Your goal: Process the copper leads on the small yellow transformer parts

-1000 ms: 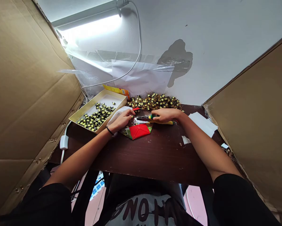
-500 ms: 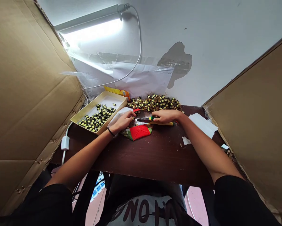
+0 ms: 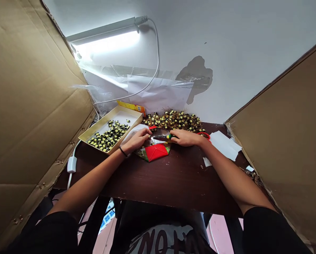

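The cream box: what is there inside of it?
Inside the cream box are many small yellow-and-black parts, heaped over its white bottom; whatever lies beneath the heap is covered.

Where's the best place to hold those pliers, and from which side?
Best by the handles, from the right, I'd judge: the dark nose of the pliers points left toward the left hand, and the right hand wraps the other end.

Red packet (image 3: 157, 152), one, before us. Beyond the packet, at its right: our right hand (image 3: 185, 137), gripping pliers (image 3: 162, 138); at its left: our left hand (image 3: 140, 139), pinching one small part (image 3: 149, 137). Left of the packet: one cream tray (image 3: 121, 116) holding yellow-and-black parts (image 3: 106, 137). Behind the packet: one heap (image 3: 176, 120) of similar parts with brown wires. Right of the packet: white paper (image 3: 224, 145).
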`<state>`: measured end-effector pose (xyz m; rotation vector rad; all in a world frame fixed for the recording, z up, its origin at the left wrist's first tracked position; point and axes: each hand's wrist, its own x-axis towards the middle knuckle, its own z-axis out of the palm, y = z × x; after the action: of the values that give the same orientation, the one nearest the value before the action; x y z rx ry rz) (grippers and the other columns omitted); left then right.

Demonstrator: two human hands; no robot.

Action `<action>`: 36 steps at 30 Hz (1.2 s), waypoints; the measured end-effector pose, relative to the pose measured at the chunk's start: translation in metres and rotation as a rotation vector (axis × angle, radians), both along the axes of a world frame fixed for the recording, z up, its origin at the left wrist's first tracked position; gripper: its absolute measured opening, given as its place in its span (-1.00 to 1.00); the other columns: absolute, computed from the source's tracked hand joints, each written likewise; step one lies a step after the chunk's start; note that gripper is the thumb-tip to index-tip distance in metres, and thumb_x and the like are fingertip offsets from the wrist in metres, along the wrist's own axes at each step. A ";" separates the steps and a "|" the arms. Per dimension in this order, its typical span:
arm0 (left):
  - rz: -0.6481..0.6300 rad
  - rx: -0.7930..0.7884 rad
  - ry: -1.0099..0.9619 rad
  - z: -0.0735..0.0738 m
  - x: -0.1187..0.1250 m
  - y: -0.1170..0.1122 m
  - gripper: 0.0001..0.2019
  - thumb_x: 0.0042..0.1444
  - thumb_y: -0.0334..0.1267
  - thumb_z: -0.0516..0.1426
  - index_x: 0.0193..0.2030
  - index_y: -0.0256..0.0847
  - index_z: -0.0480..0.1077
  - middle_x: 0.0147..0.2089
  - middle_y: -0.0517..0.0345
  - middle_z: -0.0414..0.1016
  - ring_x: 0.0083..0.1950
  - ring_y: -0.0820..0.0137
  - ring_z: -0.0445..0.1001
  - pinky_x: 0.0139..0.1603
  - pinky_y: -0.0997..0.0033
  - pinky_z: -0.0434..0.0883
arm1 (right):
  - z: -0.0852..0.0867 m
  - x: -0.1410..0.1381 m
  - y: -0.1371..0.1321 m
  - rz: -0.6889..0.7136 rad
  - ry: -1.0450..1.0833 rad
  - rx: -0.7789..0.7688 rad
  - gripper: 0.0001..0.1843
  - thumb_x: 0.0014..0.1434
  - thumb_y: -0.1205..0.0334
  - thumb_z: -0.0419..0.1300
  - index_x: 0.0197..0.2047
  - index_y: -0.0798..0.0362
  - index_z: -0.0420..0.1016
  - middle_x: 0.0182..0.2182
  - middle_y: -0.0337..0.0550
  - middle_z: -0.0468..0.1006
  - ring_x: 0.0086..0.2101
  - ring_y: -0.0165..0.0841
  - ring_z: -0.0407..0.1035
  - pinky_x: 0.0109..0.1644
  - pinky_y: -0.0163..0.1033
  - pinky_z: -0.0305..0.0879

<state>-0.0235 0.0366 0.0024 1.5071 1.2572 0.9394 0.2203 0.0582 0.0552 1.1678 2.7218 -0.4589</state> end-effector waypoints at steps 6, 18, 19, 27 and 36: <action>-0.115 -0.093 -0.018 0.008 -0.004 -0.005 -0.82 0.07 -0.24 0.11 -0.19 -0.22 0.28 -0.45 0.29 0.35 -0.53 0.54 0.34 -0.54 0.57 0.21 | -0.012 -0.001 -0.018 -0.123 -0.041 0.192 -0.67 0.35 0.14 -0.11 0.07 0.05 0.31 -0.01 0.04 0.51 -0.02 -0.17 0.37 -0.10 -0.19 0.24; -0.317 -0.030 -0.064 0.006 -0.017 -0.001 -0.69 0.08 -0.09 0.19 -0.15 -0.27 0.31 -0.34 0.17 0.42 -0.37 0.47 0.39 -0.32 0.44 0.35 | -0.034 0.000 -0.038 -0.151 -0.004 0.452 -0.60 0.31 0.18 -0.09 0.15 0.07 0.32 -0.14 -0.01 0.53 -0.14 -0.21 0.36 -0.29 -0.22 0.14; -0.305 -0.030 -0.079 0.006 -0.017 -0.001 -0.71 0.08 -0.10 0.20 -0.19 -0.26 0.31 -0.36 0.18 0.41 -0.38 0.48 0.38 -0.33 0.45 0.35 | -0.035 0.000 -0.039 -0.155 -0.003 0.455 -0.60 0.31 0.18 -0.08 0.14 0.07 0.33 -0.15 -0.02 0.53 -0.15 -0.22 0.36 -0.30 -0.21 0.13; -0.213 -0.039 -0.192 0.004 -0.012 -0.002 -0.70 -0.01 -0.19 0.27 -0.33 -0.22 0.21 -0.36 0.23 0.35 -0.38 0.51 0.36 -0.37 0.51 0.32 | -0.036 -0.001 -0.040 -0.189 0.009 0.434 -0.62 0.29 0.18 -0.06 0.11 0.03 0.35 -0.18 -0.07 0.54 -0.20 -0.24 0.38 -0.35 -0.20 0.05; -0.187 -0.054 -0.127 0.009 -0.010 -0.005 -0.72 0.03 -0.18 0.22 -0.36 -0.19 0.16 -0.37 0.25 0.30 -0.40 0.52 0.28 -0.39 0.52 0.28 | -0.035 -0.002 -0.037 -0.210 0.017 0.396 -0.64 0.28 0.17 -0.04 0.09 0.00 0.36 -0.18 -0.08 0.56 -0.21 -0.26 0.38 -0.36 -0.24 0.04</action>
<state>-0.0332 0.0312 0.0115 1.4707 1.0248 0.8574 0.2180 0.0210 0.0206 1.5566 2.7958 0.0579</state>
